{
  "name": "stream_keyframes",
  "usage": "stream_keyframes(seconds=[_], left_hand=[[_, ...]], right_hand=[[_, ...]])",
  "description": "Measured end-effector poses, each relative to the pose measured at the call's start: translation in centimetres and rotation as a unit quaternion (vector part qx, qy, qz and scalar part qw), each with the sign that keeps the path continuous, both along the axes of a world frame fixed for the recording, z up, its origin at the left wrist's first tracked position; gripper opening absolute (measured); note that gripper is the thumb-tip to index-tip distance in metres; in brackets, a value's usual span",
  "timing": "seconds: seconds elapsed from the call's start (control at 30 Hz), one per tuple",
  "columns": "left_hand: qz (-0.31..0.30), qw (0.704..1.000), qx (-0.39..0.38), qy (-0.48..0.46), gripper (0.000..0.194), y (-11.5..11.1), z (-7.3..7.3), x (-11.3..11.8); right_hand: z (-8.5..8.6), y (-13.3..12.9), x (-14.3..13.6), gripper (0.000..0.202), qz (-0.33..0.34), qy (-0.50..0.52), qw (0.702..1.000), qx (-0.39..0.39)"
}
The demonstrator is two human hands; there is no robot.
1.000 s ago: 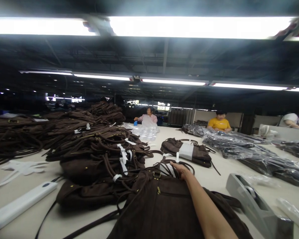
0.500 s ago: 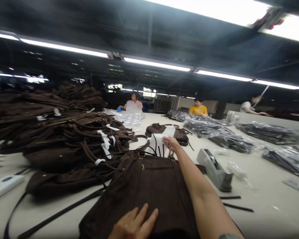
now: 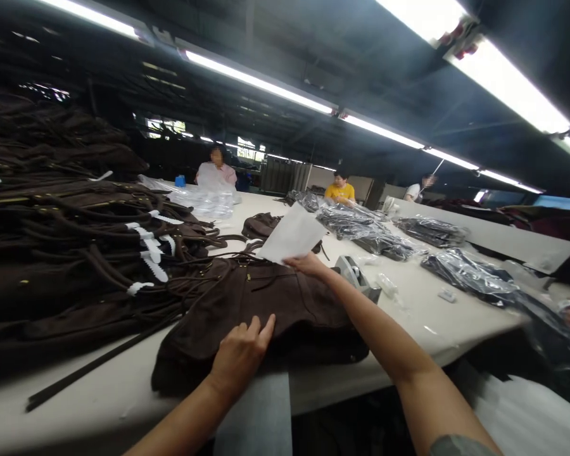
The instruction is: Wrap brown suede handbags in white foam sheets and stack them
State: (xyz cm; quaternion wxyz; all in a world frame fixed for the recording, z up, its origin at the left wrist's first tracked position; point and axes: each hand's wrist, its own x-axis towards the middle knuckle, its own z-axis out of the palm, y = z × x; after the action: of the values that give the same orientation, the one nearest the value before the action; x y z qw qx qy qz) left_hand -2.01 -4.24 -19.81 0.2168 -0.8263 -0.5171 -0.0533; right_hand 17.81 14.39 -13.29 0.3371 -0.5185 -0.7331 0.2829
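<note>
A dark brown fabric bag point(image 3: 266, 304) lies in front of me at the table's edge, its straps and handles at the far side. My left hand point(image 3: 244, 345) rests on the bag's near side, fingers apart with the index finger stretched out. Over the bag's far edge, my right hand point(image 3: 306, 265) pinches the lower corner of a white sheet point(image 3: 295, 233), which looks like paper. The raised sheet partly hides another brown bag point(image 3: 261, 226) behind it.
Brown bags with white ties point(image 3: 147, 244) are heaped at the left. A grey tape dispenser point(image 3: 356, 272) stands beyond my right forearm. Plastic-wrapped bags point(image 3: 470, 275) lie at the right. Two people sit across the table point(image 3: 408, 304); others' parts show at the right.
My right hand has raised the white sheet off the bags' straps, turning it at a slant. My left hand remains on the bag. The view has swung to the right and tilted.
</note>
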Motion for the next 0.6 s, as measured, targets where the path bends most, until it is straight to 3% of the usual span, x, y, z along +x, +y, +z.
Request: stream_keyframes(seconds=[0.17,0.3,0.37,0.47,0.6], left_hand=[[-0.05,0.996,0.052,0.045,0.06,-1.2,-2.5,-0.4],[-0.082,0.992,0.075,0.052,0.058,-1.9,-3.5,-1.1],[-0.1,0.993,0.061,0.035,0.055,-2.2,-3.7,-1.3],[-0.133,0.991,0.024,-0.011,0.049,-2.7,-3.7,-2.0],[-0.182,0.969,-0.088,-0.14,0.038,-2.6,-2.1,-4.0]], right_hand=[[-4.8,-6.8,-0.4,0.007,0.026,-0.194,0.98,0.034],[-6.3,-9.8,-0.7,0.027,0.065,-0.418,0.897,0.132],[-6.4,-10.7,-0.7,0.037,0.074,-0.461,0.868,0.169],[-6.4,-11.8,-0.5,0.041,0.097,-0.447,0.869,0.189],[-6.3,-13.2,0.2,0.037,0.125,-0.358,0.916,0.129]])
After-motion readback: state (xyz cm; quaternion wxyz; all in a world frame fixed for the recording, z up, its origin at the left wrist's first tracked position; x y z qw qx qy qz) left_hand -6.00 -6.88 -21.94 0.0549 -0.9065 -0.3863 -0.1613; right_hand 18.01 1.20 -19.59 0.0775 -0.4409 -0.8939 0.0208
